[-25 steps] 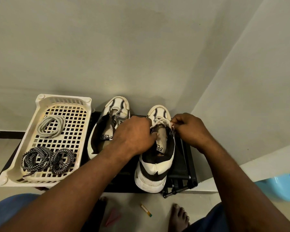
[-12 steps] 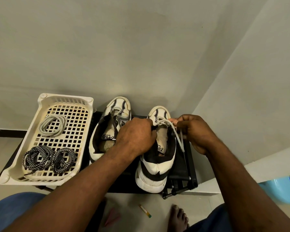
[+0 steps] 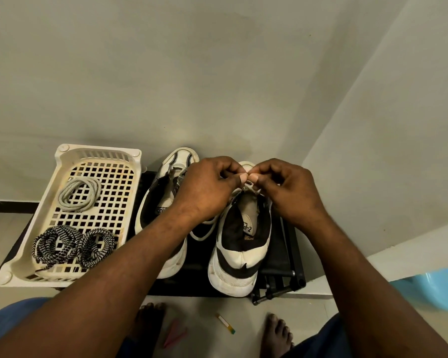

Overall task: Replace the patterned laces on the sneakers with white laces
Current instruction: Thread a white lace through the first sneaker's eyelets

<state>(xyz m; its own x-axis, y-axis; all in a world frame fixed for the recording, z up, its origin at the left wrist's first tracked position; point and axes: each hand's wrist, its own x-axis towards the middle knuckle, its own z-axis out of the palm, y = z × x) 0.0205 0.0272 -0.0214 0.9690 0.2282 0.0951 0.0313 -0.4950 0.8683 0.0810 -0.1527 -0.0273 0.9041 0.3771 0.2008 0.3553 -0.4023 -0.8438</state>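
Nearest the camera, the left foot [image 3: 150, 317] and right foot [image 3: 277, 332] are being kept bare on the pale floor, with a pink scrap [image 3: 175, 334] and a small white strip [image 3: 226, 324] being left lying between them.

Just past the toes, a low black rack [image 3: 279, 244] is being used as the work surface. Two sneakers are being kept on it side by side, heels toward the person. The right sneaker [image 3: 239, 257] is being worked on, and the left sneaker [image 3: 166, 200] is being partly covered by a forearm. It's too hidden to tell how it's laced.

Up by the right sneaker's tongue, a white lace [image 3: 249, 187] is being pinched from both sides. The left hand [image 3: 207, 192] and the right hand [image 3: 287, 192] are being held thumb tip to thumb tip. Thumb and forefinger of each are being closed narrowly on the lace, and the other fingers are being curled in. A loop of white cord [image 3: 201, 235] is being left hanging below the left hand, between the two shoes.

On the left end of the rack, a cream basket [image 3: 100, 151] is being used for the spares. Two coiled patterned laces [image 3: 73, 246] are being kept in its near end and a pale coiled lace [image 3: 79, 193] further back.

Off to the right, a blue tub [image 3: 435, 288] is being cropped by the edge. Behind it all, a plain wall [image 3: 217, 73] is being met by another at the corner.
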